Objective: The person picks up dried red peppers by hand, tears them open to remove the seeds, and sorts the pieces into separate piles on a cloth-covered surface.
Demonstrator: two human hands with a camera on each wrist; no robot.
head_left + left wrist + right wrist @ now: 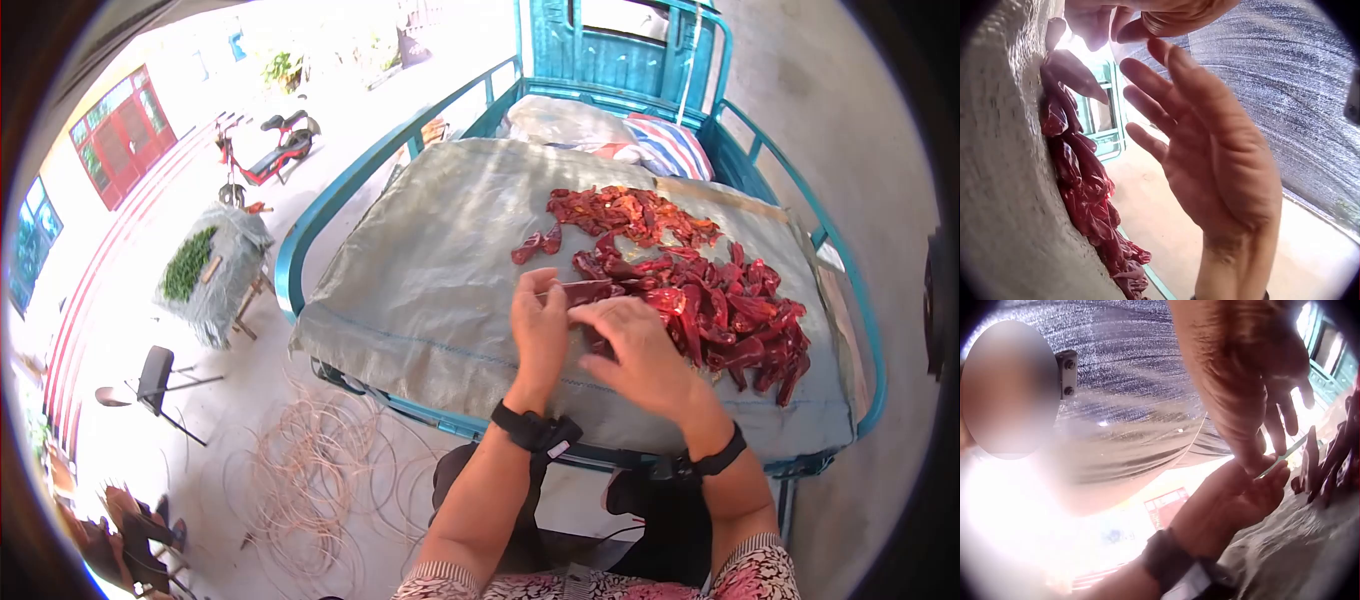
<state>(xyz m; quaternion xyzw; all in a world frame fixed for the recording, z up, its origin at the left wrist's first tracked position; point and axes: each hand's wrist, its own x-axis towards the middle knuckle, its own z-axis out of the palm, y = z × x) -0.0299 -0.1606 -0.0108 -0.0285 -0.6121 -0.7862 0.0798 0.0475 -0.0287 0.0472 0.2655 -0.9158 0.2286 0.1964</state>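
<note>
In the head view, my left hand point(541, 325) is over the front of the grey cloth sheet point(400, 270), thumb and fingers bent together. The right wrist view shows its fingertips pinching a thin, pale, needle-like strip point(1294, 447) that points towards the peppers. My right hand point(645, 350) hovers just beside it, thumb and index finger apart. Its palm faces the left in the left wrist view, with the other fingers loosely straight. A dark red dried pepper point(588, 291) lies beyond the left fingertips. To the right spreads a heap of glossy red dried peppers point(745, 310).
Further back lies a second pile of flatter red pieces point(630, 212). The blue cart's rail point(350, 195) runs round the sheet, and a striped sack point(670, 145) sits behind. Coils of thin cord point(310, 480) and a black chair point(156, 375) are at the left.
</note>
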